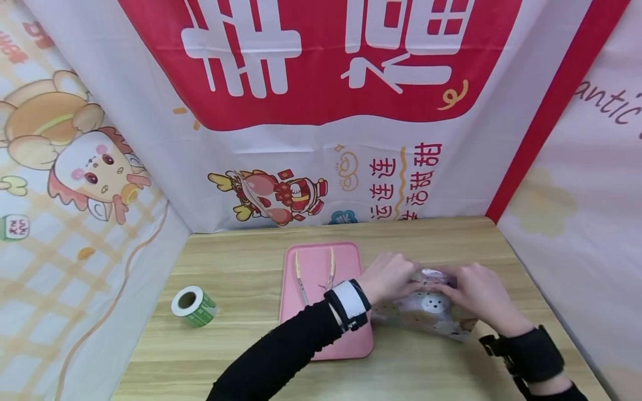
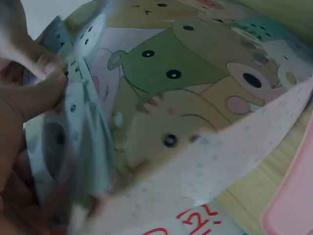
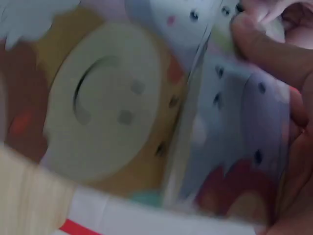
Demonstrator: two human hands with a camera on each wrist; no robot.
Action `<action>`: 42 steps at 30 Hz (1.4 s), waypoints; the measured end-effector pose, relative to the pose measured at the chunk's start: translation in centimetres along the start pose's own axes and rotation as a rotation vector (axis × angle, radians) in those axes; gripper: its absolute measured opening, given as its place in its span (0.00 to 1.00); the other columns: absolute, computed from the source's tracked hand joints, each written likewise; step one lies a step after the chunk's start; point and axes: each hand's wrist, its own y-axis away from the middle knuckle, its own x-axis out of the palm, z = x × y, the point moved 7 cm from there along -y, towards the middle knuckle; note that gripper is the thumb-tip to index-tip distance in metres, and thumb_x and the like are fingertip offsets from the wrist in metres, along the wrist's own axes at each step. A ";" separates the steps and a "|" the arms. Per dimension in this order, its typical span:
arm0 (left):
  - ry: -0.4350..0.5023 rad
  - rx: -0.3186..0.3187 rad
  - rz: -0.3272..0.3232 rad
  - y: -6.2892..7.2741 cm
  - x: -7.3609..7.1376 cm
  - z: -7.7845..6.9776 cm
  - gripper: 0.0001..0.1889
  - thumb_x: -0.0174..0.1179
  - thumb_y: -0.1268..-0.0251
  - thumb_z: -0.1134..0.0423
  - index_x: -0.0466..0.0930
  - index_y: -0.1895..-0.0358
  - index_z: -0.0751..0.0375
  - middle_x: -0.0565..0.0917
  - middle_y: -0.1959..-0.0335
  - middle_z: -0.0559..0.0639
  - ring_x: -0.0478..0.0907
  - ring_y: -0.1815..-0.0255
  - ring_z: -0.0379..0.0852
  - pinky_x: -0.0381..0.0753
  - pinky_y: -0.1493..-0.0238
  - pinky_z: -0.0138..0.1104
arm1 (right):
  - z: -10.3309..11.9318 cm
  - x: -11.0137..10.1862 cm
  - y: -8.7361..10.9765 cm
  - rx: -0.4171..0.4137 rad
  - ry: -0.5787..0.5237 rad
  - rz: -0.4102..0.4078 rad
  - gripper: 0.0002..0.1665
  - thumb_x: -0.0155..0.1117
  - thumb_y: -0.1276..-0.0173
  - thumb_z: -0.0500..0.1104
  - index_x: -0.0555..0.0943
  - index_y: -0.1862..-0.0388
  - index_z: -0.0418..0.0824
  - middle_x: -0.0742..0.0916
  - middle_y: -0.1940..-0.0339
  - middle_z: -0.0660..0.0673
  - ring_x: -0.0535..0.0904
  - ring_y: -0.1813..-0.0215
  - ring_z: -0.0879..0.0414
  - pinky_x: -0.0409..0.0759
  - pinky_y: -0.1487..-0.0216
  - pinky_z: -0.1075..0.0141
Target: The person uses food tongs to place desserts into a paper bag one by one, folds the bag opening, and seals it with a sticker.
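A bag printed with cartoon animals [image 1: 435, 317] lies on the table's right side, beside the pink tray. Along its far edge, my left hand [image 1: 390, 277] and right hand [image 1: 481, 291] both pinch a folded-over strip, their fingertips close together. The left wrist view shows the thumbs pressing the fold of the bag [image 2: 171, 98], whose broad printed face stretches away from it. In the right wrist view, the right hand [image 3: 293, 73] grips the folded flap at its end; a crease runs down beside it. The bag's contents are hidden.
The pink tray [image 1: 326, 348] holds two slim things with yellowish upper ends, partly hidden by my left arm. A roll of green labels [image 1: 200, 312] stands on the left of the wooden table [image 1: 236, 356]. Printed cloth walls [image 1: 281, 133] rise behind and at both sides.
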 end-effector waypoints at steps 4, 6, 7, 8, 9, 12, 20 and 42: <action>0.072 -0.003 0.007 0.8 0.1 1.0 0.12 0.68 0.38 0.48 0.86 0.61 0.51 0.83 0.74 0.37 0.71 0.80 0.26 0.67 0.78 0.20 | -1.5 -0.8 1.1 0.005 -0.045 -0.001 0.12 0.79 0.45 0.48 0.90 0.64 0.46 0.85 0.76 0.58 0.69 0.79 0.68 0.67 0.78 0.68; 0.139 -0.008 0.006 1.4 -0.2 2.1 0.11 0.69 0.39 0.50 0.85 0.66 0.52 0.82 0.77 0.37 0.71 0.81 0.27 0.67 0.78 0.21 | -2.5 -1.5 1.8 0.013 -0.046 0.004 0.09 0.79 0.45 0.45 0.90 0.65 0.46 0.85 0.76 0.58 0.68 0.79 0.68 0.66 0.78 0.68; 0.164 -0.011 0.000 1.8 -0.5 2.7 0.10 0.69 0.39 0.51 0.84 0.68 0.52 0.81 0.78 0.37 0.70 0.82 0.27 0.67 0.79 0.21 | -3.0 -1.8 2.0 0.016 -0.042 0.010 0.08 0.78 0.45 0.44 0.90 0.65 0.45 0.85 0.75 0.58 0.67 0.79 0.67 0.65 0.78 0.68; 0.180 -0.013 -0.006 2.1 -0.8 3.2 0.09 0.68 0.38 0.51 0.85 0.70 0.52 0.81 0.79 0.36 0.70 0.83 0.27 0.67 0.79 0.21 | -3.4 -2.1 2.2 0.019 -0.037 0.023 0.08 0.78 0.44 0.43 0.90 0.65 0.44 0.84 0.76 0.58 0.67 0.79 0.67 0.64 0.78 0.68; 0.201 -0.009 -0.012 2.3 -1.0 3.5 0.09 0.68 0.37 0.53 0.85 0.71 0.52 0.81 0.80 0.36 0.70 0.84 0.26 0.67 0.79 0.20 | -3.8 -2.2 2.3 0.020 -0.034 0.042 0.07 0.78 0.44 0.43 0.91 0.65 0.44 0.84 0.76 0.58 0.66 0.79 0.67 0.64 0.78 0.68; 0.217 0.014 -0.023 2.8 -1.4 4.0 0.07 0.66 0.34 0.56 0.89 0.69 0.52 0.83 0.78 0.37 0.69 0.84 0.25 0.66 0.78 0.20 | -4.1 -2.2 2.3 0.017 -0.025 0.098 0.07 0.77 0.43 0.42 0.91 0.65 0.43 0.83 0.77 0.58 0.66 0.79 0.66 0.63 0.78 0.68; 0.137 -0.036 0.027 1.8 -1.2 2.9 0.10 0.66 0.35 0.51 0.88 0.71 0.50 0.81 0.80 0.37 0.68 0.85 0.27 0.67 0.80 0.21 | -0.6 -1.3 0.3 -0.014 0.042 0.000 0.13 0.78 0.44 0.46 0.90 0.63 0.40 0.86 0.76 0.52 0.72 0.79 0.65 0.71 0.77 0.62; 0.150 -0.024 -0.089 0.5 -1.1 2.5 0.10 0.67 0.37 0.48 0.91 0.59 0.46 0.83 0.78 0.35 0.66 0.86 0.25 0.62 0.83 0.22 | 0.9 -0.3 -1.9 -0.133 -0.126 -0.075 0.11 0.81 0.49 0.39 0.91 0.64 0.45 0.86 0.78 0.57 0.58 0.85 0.71 0.57 0.86 0.71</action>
